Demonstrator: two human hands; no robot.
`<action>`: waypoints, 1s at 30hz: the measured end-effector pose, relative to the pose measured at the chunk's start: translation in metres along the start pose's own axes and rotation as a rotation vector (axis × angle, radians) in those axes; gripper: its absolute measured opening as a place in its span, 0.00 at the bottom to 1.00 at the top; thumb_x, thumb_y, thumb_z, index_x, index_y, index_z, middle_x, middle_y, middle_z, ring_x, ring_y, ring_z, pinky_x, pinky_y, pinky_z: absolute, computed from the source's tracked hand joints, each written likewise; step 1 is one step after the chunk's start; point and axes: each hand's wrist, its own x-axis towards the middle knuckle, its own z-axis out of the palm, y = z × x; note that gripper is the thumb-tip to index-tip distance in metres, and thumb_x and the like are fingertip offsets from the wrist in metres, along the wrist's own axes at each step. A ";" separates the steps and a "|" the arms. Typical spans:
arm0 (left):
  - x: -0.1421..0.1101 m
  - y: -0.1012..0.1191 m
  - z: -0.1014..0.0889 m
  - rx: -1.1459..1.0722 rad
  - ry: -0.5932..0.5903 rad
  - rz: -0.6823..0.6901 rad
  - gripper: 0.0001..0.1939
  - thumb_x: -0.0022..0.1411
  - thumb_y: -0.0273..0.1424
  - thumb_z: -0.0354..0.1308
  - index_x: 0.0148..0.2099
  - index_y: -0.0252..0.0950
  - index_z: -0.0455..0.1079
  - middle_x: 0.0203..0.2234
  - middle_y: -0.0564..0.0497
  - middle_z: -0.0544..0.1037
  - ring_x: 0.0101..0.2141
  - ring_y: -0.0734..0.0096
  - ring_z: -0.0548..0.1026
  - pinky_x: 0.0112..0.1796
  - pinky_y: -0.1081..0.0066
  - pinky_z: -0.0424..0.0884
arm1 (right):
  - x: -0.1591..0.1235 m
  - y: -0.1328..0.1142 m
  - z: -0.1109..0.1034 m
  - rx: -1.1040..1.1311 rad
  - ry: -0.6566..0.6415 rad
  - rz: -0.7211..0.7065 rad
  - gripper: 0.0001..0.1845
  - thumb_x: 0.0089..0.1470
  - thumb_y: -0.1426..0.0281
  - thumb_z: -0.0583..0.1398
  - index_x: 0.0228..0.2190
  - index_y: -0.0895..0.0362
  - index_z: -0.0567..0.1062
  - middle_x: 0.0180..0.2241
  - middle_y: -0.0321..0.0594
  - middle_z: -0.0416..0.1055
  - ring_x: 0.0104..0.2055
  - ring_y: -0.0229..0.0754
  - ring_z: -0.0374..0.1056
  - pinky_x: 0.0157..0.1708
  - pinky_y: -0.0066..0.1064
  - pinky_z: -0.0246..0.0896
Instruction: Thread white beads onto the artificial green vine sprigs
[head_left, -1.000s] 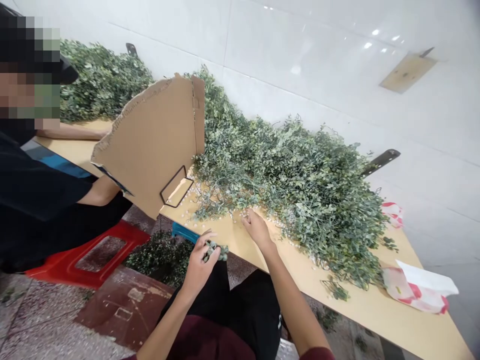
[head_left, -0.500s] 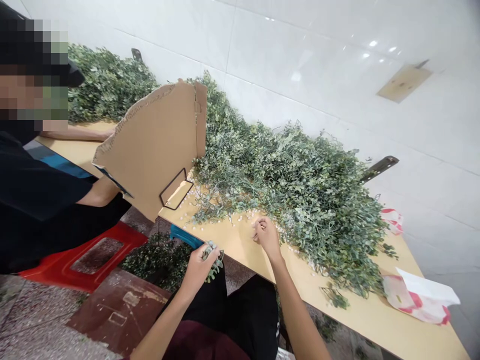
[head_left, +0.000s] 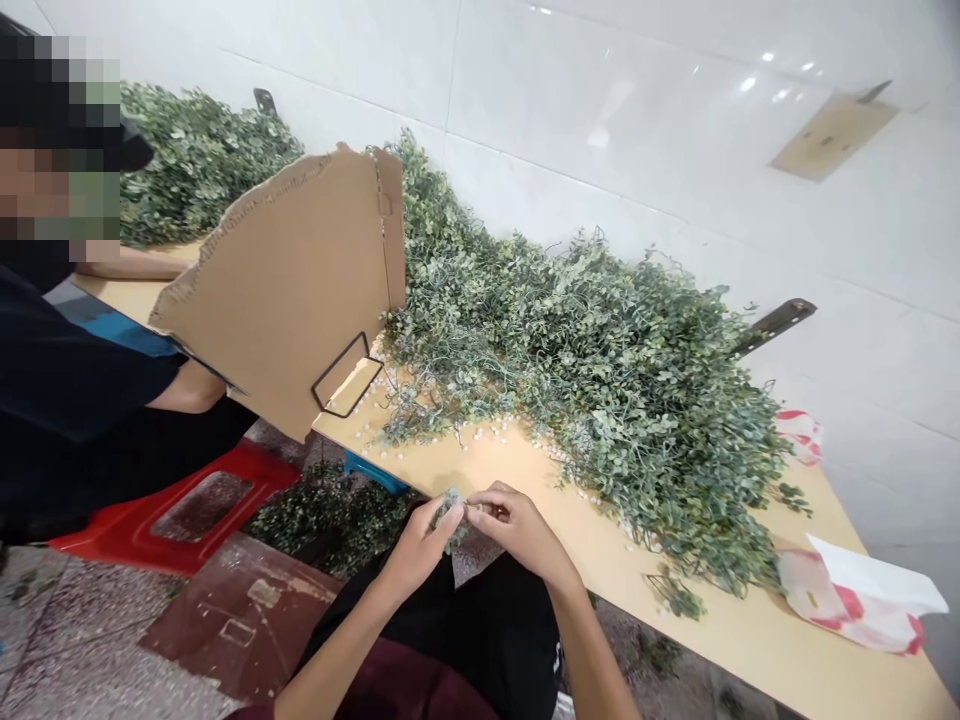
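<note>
My left hand [head_left: 418, 540] grips a small green leafy sprig [head_left: 452, 512] at the near edge of the wooden table [head_left: 757, 630]. My right hand [head_left: 514, 525] is pinched closed right beside it, fingertips touching the sprig; whatever small thing it pinches is too small to name. A big heap of artificial green foliage [head_left: 600, 380] covers the table behind both hands. Small white beads [head_left: 491, 434] lie scattered along the heap's front edge.
A torn cardboard divider [head_left: 292, 290] stands on the table at the left, held by a black wire bracket [head_left: 341, 375]. Beyond it sits another person in dark clothes [head_left: 67, 390] near more foliage [head_left: 195, 160]. A red stool [head_left: 180, 505] and a red-and-white bag [head_left: 855, 600] are nearby.
My right hand has drawn back from the beads on the table and met my left hand at the sprig. My left hand has risen slightly toward the table edge.
</note>
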 end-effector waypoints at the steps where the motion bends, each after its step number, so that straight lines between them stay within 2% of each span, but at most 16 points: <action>1: 0.000 0.000 -0.001 -0.027 -0.020 0.004 0.20 0.65 0.46 0.51 0.40 0.33 0.72 0.33 0.48 0.77 0.37 0.64 0.73 0.41 0.71 0.68 | 0.001 0.003 0.000 0.020 -0.009 0.001 0.15 0.55 0.58 0.62 0.37 0.55 0.80 0.31 0.39 0.68 0.31 0.39 0.65 0.32 0.29 0.61; 4: 0.000 -0.004 -0.004 -0.184 -0.082 -0.029 0.25 0.66 0.49 0.48 0.41 0.33 0.74 0.38 0.44 0.78 0.41 0.61 0.74 0.45 0.68 0.69 | 0.001 0.011 -0.003 0.093 0.016 0.030 0.13 0.54 0.60 0.63 0.31 0.57 0.80 0.28 0.38 0.68 0.28 0.38 0.63 0.28 0.28 0.57; 7: 0.000 -0.005 -0.010 -0.322 -0.096 -0.108 0.25 0.66 0.49 0.47 0.49 0.34 0.72 0.44 0.42 0.78 0.43 0.59 0.75 0.45 0.66 0.70 | -0.003 0.018 -0.006 0.252 0.038 0.124 0.14 0.53 0.59 0.63 0.29 0.59 0.78 0.21 0.33 0.64 0.21 0.33 0.56 0.22 0.26 0.52; 10: 0.002 0.004 -0.015 -0.170 -0.169 -0.033 0.24 0.64 0.43 0.55 0.58 0.37 0.66 0.54 0.42 0.71 0.52 0.57 0.71 0.52 0.64 0.66 | -0.008 0.025 -0.006 0.465 0.013 0.194 0.15 0.51 0.59 0.65 0.25 0.59 0.75 0.16 0.29 0.58 0.17 0.30 0.50 0.19 0.25 0.47; 12: 0.006 0.016 -0.017 -0.003 -0.265 0.081 0.26 0.63 0.39 0.58 0.61 0.40 0.64 0.60 0.43 0.65 0.59 0.56 0.64 0.58 0.62 0.59 | -0.011 0.027 -0.004 0.565 -0.026 0.212 0.15 0.50 0.60 0.66 0.22 0.59 0.73 0.14 0.28 0.57 0.16 0.30 0.50 0.18 0.24 0.46; 14: 0.012 0.027 -0.016 0.106 -0.343 0.159 0.25 0.63 0.37 0.59 0.61 0.42 0.65 0.62 0.45 0.63 0.61 0.57 0.60 0.61 0.63 0.54 | -0.012 0.028 -0.001 0.618 -0.088 0.226 0.17 0.50 0.61 0.66 0.21 0.59 0.72 0.13 0.28 0.58 0.16 0.29 0.50 0.17 0.24 0.45; 16: 0.019 0.035 -0.012 0.123 -0.374 0.192 0.22 0.63 0.36 0.59 0.58 0.40 0.69 0.58 0.45 0.68 0.58 0.58 0.64 0.60 0.64 0.56 | -0.013 0.028 0.003 0.644 -0.139 0.244 0.17 0.51 0.60 0.66 0.21 0.60 0.73 0.13 0.28 0.58 0.15 0.29 0.49 0.17 0.24 0.45; 18: 0.025 0.036 -0.004 0.046 -0.361 0.195 0.17 0.63 0.38 0.58 0.52 0.37 0.73 0.49 0.43 0.75 0.51 0.59 0.71 0.54 0.65 0.64 | -0.013 0.029 0.007 0.666 -0.162 0.261 0.16 0.50 0.60 0.67 0.23 0.61 0.75 0.12 0.28 0.58 0.14 0.28 0.49 0.17 0.24 0.45; 21: 0.033 0.029 0.012 -0.217 -0.304 0.139 0.17 0.63 0.43 0.57 0.40 0.32 0.73 0.36 0.43 0.77 0.36 0.66 0.75 0.37 0.71 0.71 | -0.012 0.032 0.011 0.703 -0.129 0.257 0.16 0.49 0.60 0.67 0.25 0.62 0.77 0.12 0.28 0.59 0.14 0.28 0.49 0.16 0.24 0.46; 23: 0.038 0.023 0.024 -0.431 -0.234 0.074 0.20 0.62 0.47 0.57 0.36 0.32 0.68 0.31 0.46 0.75 0.26 0.74 0.72 0.27 0.75 0.68 | -0.011 0.034 0.010 0.726 -0.084 0.242 0.16 0.50 0.60 0.67 0.24 0.62 0.77 0.14 0.30 0.61 0.15 0.29 0.53 0.17 0.24 0.50; 26: 0.045 0.018 0.036 -0.609 -0.094 -0.005 0.22 0.61 0.50 0.57 0.35 0.34 0.63 0.22 0.55 0.68 0.17 0.82 0.62 0.22 0.78 0.62 | -0.012 0.036 0.002 0.761 -0.047 0.220 0.16 0.52 0.59 0.66 0.27 0.61 0.78 0.20 0.35 0.67 0.20 0.34 0.62 0.22 0.28 0.61; 28: 0.051 0.016 0.036 -0.570 -0.026 -0.039 0.23 0.61 0.51 0.56 0.37 0.34 0.63 0.19 0.59 0.62 0.15 0.85 0.55 0.19 0.79 0.57 | -0.013 0.036 -0.007 0.775 0.021 0.199 0.16 0.52 0.59 0.66 0.34 0.60 0.80 0.25 0.37 0.69 0.24 0.36 0.66 0.27 0.31 0.65; 30: 0.056 0.014 0.031 -0.415 -0.002 -0.043 0.23 0.61 0.52 0.54 0.39 0.34 0.66 0.20 0.59 0.60 0.17 0.83 0.55 0.20 0.79 0.55 | -0.013 0.037 -0.016 0.756 0.136 0.168 0.17 0.51 0.60 0.67 0.39 0.59 0.79 0.30 0.38 0.71 0.26 0.37 0.68 0.30 0.32 0.66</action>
